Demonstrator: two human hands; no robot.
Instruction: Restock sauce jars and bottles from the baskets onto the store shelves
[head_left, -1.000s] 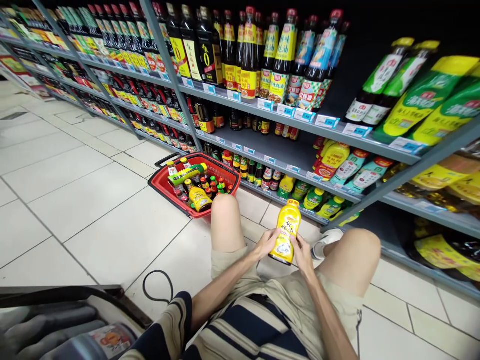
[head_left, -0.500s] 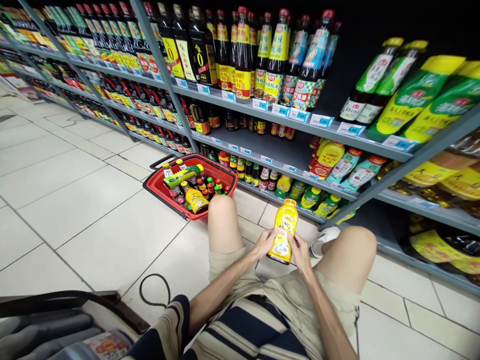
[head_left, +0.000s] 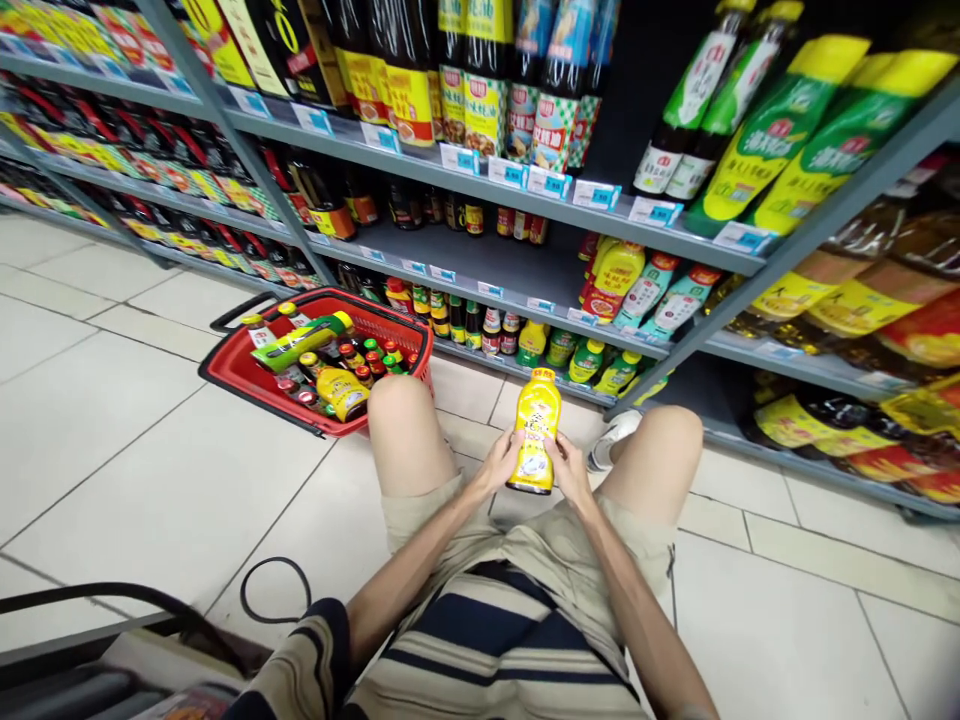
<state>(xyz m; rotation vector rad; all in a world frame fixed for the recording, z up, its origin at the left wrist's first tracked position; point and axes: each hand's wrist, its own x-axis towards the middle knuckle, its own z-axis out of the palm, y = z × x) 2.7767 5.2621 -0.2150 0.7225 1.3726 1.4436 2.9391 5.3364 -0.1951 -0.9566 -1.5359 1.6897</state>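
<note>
A yellow sauce bottle [head_left: 535, 432] with an orange-red cap stands nearly upright between my knees, label facing me. My left hand [head_left: 501, 462] grips its left side, and my right hand [head_left: 568, 468] grips its right side, thumbs on the front; the fingers behind it are hidden. Left of my knee, a red shopping basket [head_left: 225, 385] sits on the floor. Inside it lie a similar yellow bottle [head_left: 341, 392], a green-and-yellow bottle [head_left: 300, 342] on its side, and several small bottles with red and green caps [head_left: 375, 360].
Grey shelves [head_left: 480, 185] run across in front, stocked with sauce bottles and price tags. Green squeeze bottles [head_left: 780, 140] stand on the upper right, and large oil bottles [head_left: 825, 290] fill the right bay. A black cord loop [head_left: 276, 590] lies on the tiled floor at lower left.
The camera view has shifted, so shelves, basket and hands appear further left and higher. Both hands keep holding the yellow bottle between my knees.
</note>
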